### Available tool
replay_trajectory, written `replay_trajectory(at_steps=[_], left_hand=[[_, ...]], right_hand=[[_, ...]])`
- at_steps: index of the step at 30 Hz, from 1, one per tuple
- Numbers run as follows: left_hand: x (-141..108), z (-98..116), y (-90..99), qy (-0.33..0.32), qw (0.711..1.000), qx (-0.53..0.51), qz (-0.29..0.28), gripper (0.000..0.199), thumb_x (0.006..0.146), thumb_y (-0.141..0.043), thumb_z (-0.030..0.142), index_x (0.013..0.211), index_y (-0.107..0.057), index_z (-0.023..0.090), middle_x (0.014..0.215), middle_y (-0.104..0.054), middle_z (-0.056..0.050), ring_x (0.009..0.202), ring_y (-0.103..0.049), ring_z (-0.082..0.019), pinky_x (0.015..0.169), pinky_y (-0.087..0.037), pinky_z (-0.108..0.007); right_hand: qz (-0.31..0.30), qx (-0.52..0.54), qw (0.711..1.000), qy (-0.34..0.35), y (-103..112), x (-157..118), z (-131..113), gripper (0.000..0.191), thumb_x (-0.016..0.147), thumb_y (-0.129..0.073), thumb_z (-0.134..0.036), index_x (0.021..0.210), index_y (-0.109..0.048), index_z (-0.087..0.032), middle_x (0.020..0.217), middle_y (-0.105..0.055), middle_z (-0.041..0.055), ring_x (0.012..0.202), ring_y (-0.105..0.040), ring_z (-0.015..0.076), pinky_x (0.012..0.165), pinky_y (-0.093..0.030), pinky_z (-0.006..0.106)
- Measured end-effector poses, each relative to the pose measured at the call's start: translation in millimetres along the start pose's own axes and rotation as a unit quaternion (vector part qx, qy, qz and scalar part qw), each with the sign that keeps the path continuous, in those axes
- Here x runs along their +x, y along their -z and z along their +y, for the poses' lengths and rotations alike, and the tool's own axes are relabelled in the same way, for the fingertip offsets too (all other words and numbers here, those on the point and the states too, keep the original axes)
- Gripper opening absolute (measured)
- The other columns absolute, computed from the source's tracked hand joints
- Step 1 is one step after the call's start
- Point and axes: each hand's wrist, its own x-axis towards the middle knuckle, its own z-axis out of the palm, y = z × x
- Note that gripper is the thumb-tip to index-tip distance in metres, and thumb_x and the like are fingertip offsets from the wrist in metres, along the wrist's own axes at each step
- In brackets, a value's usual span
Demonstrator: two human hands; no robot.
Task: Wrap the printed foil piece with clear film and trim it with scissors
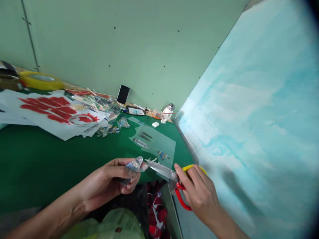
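Note:
Between the thumb and fingers of my left hand (119,176) is a small clear plastic cutout (134,165) with a printed picture, its detail too fine to make out. My right hand (198,189) grips a pair of scissors (163,171) with red and yellow handles. The blades point left, and their tips are close to the cutout's right edge; whether they touch it I cannot tell. Just beyond lies a clear plastic sheet (161,137) bearing several small printed figures (163,155). Thin white offcuts (151,160) rest near the blades.
Paper sheets (63,131) painted red cover the left of the green table (50,166). Behind them are yellow tape (41,80) and a heap of small plastic pieces (107,104). A spray can (168,111) leans at the back corner. A blue-painted wall (249,116) bounds the right side.

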Motion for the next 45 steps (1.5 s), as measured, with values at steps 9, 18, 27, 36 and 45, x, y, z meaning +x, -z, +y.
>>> replay_trajectory(at_steps=[9, 18, 27, 36, 45], left_hand=[[-4, 0, -15.4, -0.010, 0.999, 0.017, 0.027, 0.017, 0.084, -0.060, 0.022, 0.090, -0.071, 0.011, 0.062, -0.045, 0.001, 0.056, -0.034, -0.010, 0.055, -0.025, -0.027], [-2, -2, -6.3, -0.034, 0.995, 0.069, 0.070, 0.015, 0.080, -0.068, 0.025, 0.086, -0.072, 0.012, 0.061, -0.044, 0.002, 0.056, -0.033, -0.011, 0.053, -0.026, -0.026], [-6, 1, -6.7, -0.034, 0.995, 0.078, 0.043, 0.015, 0.084, -0.061, 0.023, 0.092, -0.070, 0.014, 0.060, -0.042, 0.003, 0.056, -0.030, -0.011, 0.053, -0.024, -0.026], [-8, 1, -8.2, -0.029, 0.997, 0.064, 0.040, 0.012, 0.080, -0.066, 0.025, 0.085, -0.069, 0.015, 0.059, -0.044, 0.003, 0.054, -0.030, -0.010, 0.052, -0.026, -0.026], [-13, 7, -15.2, -0.035, 0.995, 0.096, 0.020, 0.010, 0.081, -0.066, 0.024, 0.086, -0.071, 0.017, 0.059, -0.051, 0.002, 0.055, -0.036, -0.011, 0.054, -0.029, -0.026]], right_hand=[[0.049, -0.018, 0.998, 0.019, -4, 3, 13, 0.045, 0.093, -0.053, -0.011, 0.138, -0.051, -0.009, 0.078, -0.054, 0.0078, 0.075, -0.047, 0.0241, 0.067, -0.041, 0.038], [0.005, 0.067, 0.998, -0.015, -3, 7, 8, 0.045, 0.090, -0.050, -0.008, 0.135, -0.053, -0.012, 0.084, -0.054, 0.0091, 0.077, -0.050, 0.0250, 0.065, -0.048, 0.039], [-0.036, 0.110, 0.992, -0.056, 4, 3, -12, 0.049, 0.087, -0.045, -0.007, 0.136, -0.051, -0.011, 0.096, -0.055, 0.0133, 0.090, -0.052, 0.0282, 0.088, -0.049, 0.053], [-0.009, 0.060, 0.997, -0.037, 4, 3, -6, 0.055, 0.087, -0.045, -0.001, 0.142, -0.045, -0.011, 0.089, -0.046, 0.0102, 0.085, -0.043, 0.0266, 0.075, -0.051, 0.051], [0.055, 0.068, 0.995, -0.038, 2, 4, -4, 0.057, 0.085, -0.046, 0.004, 0.141, -0.045, -0.009, 0.093, -0.044, 0.0112, 0.088, -0.039, 0.0262, 0.082, -0.048, 0.054]])
